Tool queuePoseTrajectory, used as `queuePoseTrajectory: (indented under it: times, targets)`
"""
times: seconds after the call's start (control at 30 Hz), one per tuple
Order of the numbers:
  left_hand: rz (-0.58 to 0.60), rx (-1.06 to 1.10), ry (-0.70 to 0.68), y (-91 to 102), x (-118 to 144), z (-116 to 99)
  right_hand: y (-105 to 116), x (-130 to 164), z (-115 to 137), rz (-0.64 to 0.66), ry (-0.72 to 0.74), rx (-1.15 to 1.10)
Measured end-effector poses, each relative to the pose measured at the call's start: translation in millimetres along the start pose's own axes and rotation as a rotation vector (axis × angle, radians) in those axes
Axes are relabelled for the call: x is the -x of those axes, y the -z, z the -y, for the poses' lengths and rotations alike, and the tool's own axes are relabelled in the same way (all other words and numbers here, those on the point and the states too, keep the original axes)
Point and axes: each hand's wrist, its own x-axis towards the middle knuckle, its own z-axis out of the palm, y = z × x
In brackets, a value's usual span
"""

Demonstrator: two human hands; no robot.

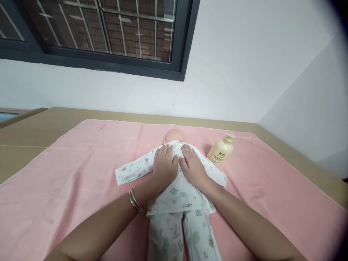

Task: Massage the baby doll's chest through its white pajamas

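Tan table (35, 134) against white wall. Pink towel (67, 174) spread over most of top. On towel: clothed doll (176, 203) lying centre, cream pump bottle (220, 151) lying just right of it.

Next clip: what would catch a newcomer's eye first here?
A doll in printed white pyjamas lies in the middle of a pink towel. The left hand and right hand both rest flat on its chest. A cream pump bottle lies just right of the doll's shoulder.

Matt pink cloth towel (81, 174), glossy plastic bottle (220, 152) (cream), printed cotton pyjamas (179, 203).
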Motion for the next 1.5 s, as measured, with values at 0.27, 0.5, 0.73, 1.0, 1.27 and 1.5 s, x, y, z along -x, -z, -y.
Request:
queuePoseTrajectory:
  times: [0.27, 0.5, 0.73, 1.0, 1.27, 1.5]
  targets:
    - [0.099, -0.101, -0.007, 7.1, -8.2, 2.9, 7.0, 22.0, 23.7, -0.035, -0.04, 0.315]
    - [0.106, -0.182, -0.143, 22.2, 0.1, -8.8, 12.8, 12.9, 16.3, 0.005, -0.022, 0.216]
    - [0.282, -0.307, -0.242, 40.9, 14.6, -26.9, 10.8, 2.7, 4.2, 0.026, -0.036, 0.127]
    - [0.284, -0.236, -0.116, 47.2, 3.9, -23.7, 12.2, 3.1, 5.7, 0.094, -0.003, 0.075]
    - [0.213, -0.161, -0.02, 46.4, -12.2, -10.2, 16.4, 25.7, 32.2, 0.078, 0.076, 0.281]
    - [0.167, -0.15, -0.078, 26.0, -9.8, -4.2, 14.1, 34.2, 36.3, 0.052, 0.019, 0.341]
